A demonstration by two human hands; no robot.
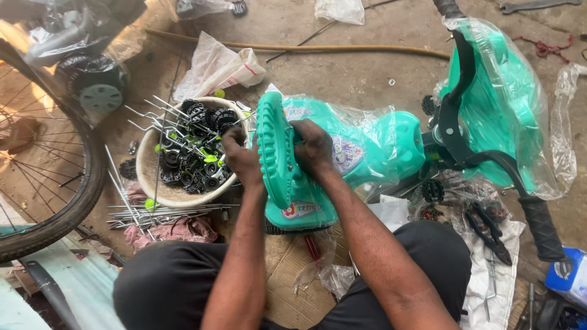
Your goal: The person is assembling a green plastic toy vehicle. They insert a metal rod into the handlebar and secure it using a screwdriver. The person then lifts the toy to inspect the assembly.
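Note:
A turquoise plastic toy tricycle (379, 143), still partly wrapped in clear film, lies on its side on the ground in front of me. Its wide rear wheel (276, 160) faces me. My left hand (241, 157) presses against the left side of that wheel, fingers curled at its hub. My right hand (313, 146) grips the wheel's right side where it meets the body. Whether either hand holds a small part is hidden. The black handlebar (541, 226) with a rubber grip sticks out at the right.
A cream bowl (147, 177) full of small black wheels and metal axle rods stands left of the tricycle. More rods (153, 214) lie beside it. A bicycle wheel (43, 177) fills the far left. Pliers (489, 229) rest on a white sack at right.

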